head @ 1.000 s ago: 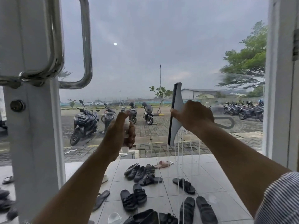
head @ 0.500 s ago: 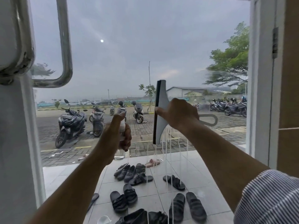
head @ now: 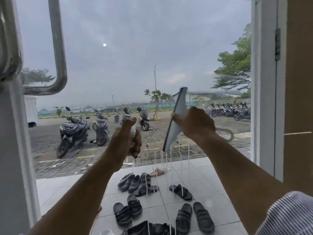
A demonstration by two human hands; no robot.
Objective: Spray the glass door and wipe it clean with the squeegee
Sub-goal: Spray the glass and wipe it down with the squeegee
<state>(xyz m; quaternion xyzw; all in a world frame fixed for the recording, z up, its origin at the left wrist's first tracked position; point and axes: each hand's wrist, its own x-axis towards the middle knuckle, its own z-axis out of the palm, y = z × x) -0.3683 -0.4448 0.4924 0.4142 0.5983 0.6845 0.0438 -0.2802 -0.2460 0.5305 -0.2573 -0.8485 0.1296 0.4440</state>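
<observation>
Two hands up at glass. right hand curled round squeegee, blade on pane right of centre, upright a second ago, now tipped. left hand wraps bottle, thumb on top. drips run below blade: wipe likely under way, lower pane still to do.

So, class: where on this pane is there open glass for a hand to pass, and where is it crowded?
Open: the upper glass between the door handle and the right frame, above the squeegee. Crowded: under it, where white drips run, and between the left hand gripping the bottle and the right hand.
</observation>
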